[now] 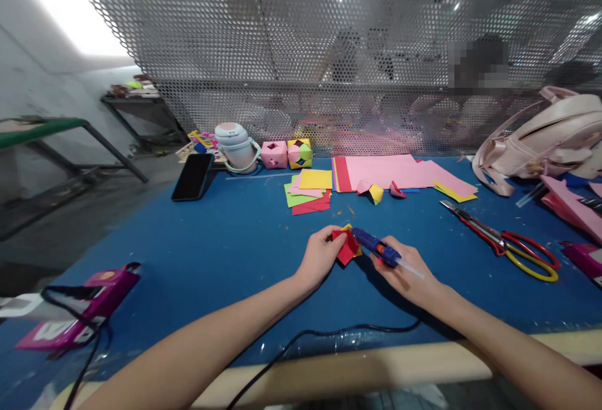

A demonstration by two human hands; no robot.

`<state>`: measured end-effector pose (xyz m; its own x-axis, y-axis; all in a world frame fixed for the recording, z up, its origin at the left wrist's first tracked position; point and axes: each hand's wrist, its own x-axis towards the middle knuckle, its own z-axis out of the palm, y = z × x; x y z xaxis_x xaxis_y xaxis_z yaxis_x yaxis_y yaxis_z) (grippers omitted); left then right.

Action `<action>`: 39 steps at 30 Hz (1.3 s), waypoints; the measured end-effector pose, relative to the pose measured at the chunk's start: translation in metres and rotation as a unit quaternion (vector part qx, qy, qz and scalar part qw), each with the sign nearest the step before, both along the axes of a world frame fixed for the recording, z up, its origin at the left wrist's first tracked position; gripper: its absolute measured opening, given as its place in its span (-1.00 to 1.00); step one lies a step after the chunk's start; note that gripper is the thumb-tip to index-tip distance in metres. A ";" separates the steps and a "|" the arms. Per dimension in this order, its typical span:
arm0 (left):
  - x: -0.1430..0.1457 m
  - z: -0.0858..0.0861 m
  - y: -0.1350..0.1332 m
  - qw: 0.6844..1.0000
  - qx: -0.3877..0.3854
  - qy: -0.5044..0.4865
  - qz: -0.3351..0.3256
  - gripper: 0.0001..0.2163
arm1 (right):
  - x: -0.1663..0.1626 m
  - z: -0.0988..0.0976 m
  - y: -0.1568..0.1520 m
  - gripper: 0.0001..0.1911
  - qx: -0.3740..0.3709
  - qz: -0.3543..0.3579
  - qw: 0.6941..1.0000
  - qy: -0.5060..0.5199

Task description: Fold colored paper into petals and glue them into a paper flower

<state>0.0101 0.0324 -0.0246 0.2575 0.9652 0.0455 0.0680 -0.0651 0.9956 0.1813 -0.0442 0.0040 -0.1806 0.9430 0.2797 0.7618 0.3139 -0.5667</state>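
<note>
Left hand (318, 258): The fingers pinch tight on the red and yellow paper (347, 251) by its left side, with the thumb on top.
Right hand (405, 271): The fingers curl around the blue glue gun (376, 247). They hide most of its handle, so I cannot tell how tight they squeeze.
Red and yellow paper: It is between the two hands, over the middle of the surface (226, 253). It looks very light and a bit stiff, but it could bend or crease. The outer edge is a good place to hold it, away from the hot tip.
Glue gun: Its tip points left, right by the paper's top edge. I cannot tell if they touch. It looks hard and light, and best held by the handle. A clear glue stick (411, 268) pokes out the back.
Black cord (329, 331): It bends along the near edge.
Scissors (501, 242): They lie toward the right edge.
Paper pile (315, 179): It sits toward the far edge.
</note>
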 end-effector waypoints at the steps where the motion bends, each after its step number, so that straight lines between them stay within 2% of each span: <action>1: 0.000 0.000 0.000 1.000 0.002 -0.001 0.000 -0.82 | 0.000 -0.001 0.000 -0.92 0.002 0.001 1.000 -0.002; 23: 0.000 -0.002 0.001 1.000 0.013 0.004 -0.013 -0.82 | 0.003 -0.007 0.001 -0.91 0.013 -0.017 0.999 -0.047; 39: -0.001 -0.002 0.000 0.999 0.032 0.031 0.006 -0.81 | 0.003 -0.005 0.000 -0.88 0.006 -0.043 0.995 -0.089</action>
